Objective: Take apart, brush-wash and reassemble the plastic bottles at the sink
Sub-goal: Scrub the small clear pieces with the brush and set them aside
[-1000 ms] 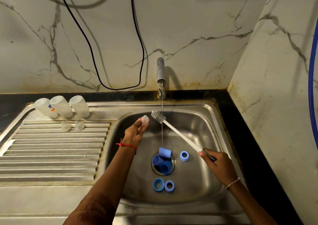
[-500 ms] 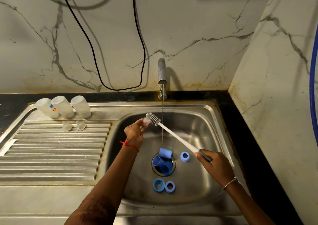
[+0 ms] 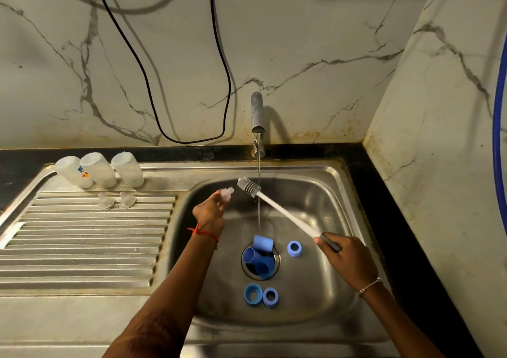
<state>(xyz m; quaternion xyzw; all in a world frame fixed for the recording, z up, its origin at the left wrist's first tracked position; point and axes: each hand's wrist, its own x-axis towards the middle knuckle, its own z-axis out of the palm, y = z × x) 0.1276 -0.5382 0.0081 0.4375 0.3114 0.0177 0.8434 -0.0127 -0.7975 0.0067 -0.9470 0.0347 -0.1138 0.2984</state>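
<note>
A: What is the sink (image 3: pixel 329 193) like?
B: A dull steel basin with rounded corners. Three smooth, cup-shaped blue plastic caps (image 3: pixel 259 256) lie heaped on the drain. Three blue rings (image 3: pixel 294 248) sit on the basin floor near them, one to the right and two side by side at the front.
A: And the hands?
B: The left hand (image 3: pixel 211 212) pinches a small clear teat (image 3: pixel 227 192) at its fingertips, held up over the back left of the basin. The right hand (image 3: pixel 345 256) is curled round the dark end of a long white brush (image 3: pixel 285 212). The bristly grey head is just beside the teat but apart from it, and a thin stream from the tap (image 3: pixel 257 113) falls past its neck.
A: The bottles?
B: Three cloudy plastic bottles (image 3: pixel 98 170) stand mouth-down in a row at the back of the ribbed draining board (image 3: pixel 82 248), with two more clear teats (image 3: pixel 106 201) just in front.
</note>
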